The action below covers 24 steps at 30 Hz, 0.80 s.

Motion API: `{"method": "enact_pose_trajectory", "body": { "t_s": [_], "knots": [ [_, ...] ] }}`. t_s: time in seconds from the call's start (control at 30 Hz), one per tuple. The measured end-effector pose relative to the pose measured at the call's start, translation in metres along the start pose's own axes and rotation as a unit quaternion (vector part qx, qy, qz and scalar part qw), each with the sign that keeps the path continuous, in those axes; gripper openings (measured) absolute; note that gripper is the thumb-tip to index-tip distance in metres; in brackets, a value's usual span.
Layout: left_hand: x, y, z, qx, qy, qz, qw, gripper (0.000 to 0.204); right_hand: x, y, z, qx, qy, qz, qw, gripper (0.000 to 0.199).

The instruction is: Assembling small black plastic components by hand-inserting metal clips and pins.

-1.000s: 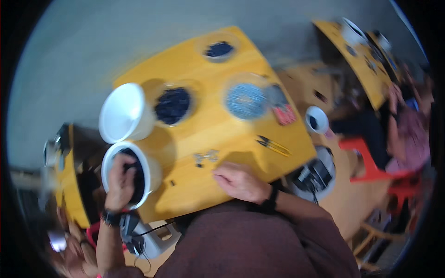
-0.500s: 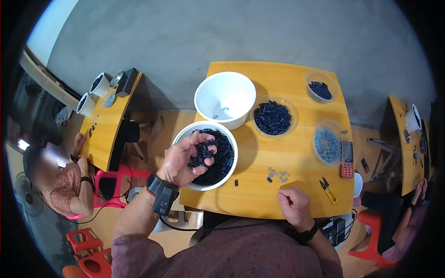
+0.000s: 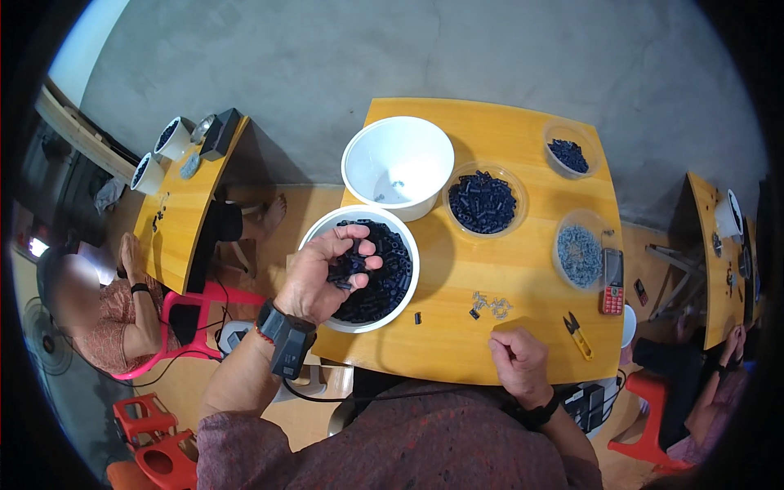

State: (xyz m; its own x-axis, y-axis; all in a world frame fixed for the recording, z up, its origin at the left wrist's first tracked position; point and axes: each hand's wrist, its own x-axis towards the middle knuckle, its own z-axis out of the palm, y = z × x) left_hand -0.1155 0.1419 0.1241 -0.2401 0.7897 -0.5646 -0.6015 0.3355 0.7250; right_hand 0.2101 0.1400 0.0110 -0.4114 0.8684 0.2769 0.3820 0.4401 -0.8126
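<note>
Over the near white bucket [image 3: 307, 237], which is filled with small dark blue-black plastic pieces [image 3: 384, 282], my left hand [image 3: 314, 282] is curled round a few of the same pieces [image 3: 349, 263]. Its palm is partly turned toward the bucket. My right hand [image 3: 520, 363] rests as a loose fist at the table's front edge, with nothing showing in it. Beyond its knuckles lie a small heap of clear-looking bits [image 3: 492, 305] and a dark piece [image 3: 474, 314]. Another single dark piece [image 3: 417, 318] lies beside the bucket.
A second white bucket [image 3: 384, 155] holds a few bits at its bottom. Round tubs of dark pieces [image 3: 482, 202] [image 3: 567, 155] and grey-blue bits [image 3: 580, 255] stand right. A red phone [image 3: 612, 282] and yellow thread snips [image 3: 578, 336] lie near. People sit at side tables.
My left hand has turned over somewhat above the bucket, and fewer dark pieces show in it. My right hand stays in place. The person at left has brought their hands together.
</note>
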Motion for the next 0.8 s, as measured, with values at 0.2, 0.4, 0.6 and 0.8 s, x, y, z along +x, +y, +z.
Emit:
{"method": "enact_pose_trajectory", "body": {
  "t_s": [0.2,0.4,0.6,0.8],
  "knots": [
    [0.002,-0.004,-0.006,-0.01,0.0,0.013,1.0,0.023,-0.002,0.0,-0.001,0.003,-0.003,0.002,1.0,0.014],
    [-0.006,-0.01,-0.007,-0.039,-0.074,0.049,0.995,0.029,0.0,-0.003,0.0,0.004,0.006,-0.006,1.0,0.012],
    [-0.052,-0.046,0.023,0.188,-0.084,0.3,0.932,0.036,-0.001,0.001,-0.001,0.012,-0.002,0.012,1.0,0.012],
    [-0.03,-0.139,0.036,0.431,-0.19,0.532,0.704,0.016,0.003,-0.001,-0.006,0.032,-0.035,0.025,0.999,0.011]
  ]
}}
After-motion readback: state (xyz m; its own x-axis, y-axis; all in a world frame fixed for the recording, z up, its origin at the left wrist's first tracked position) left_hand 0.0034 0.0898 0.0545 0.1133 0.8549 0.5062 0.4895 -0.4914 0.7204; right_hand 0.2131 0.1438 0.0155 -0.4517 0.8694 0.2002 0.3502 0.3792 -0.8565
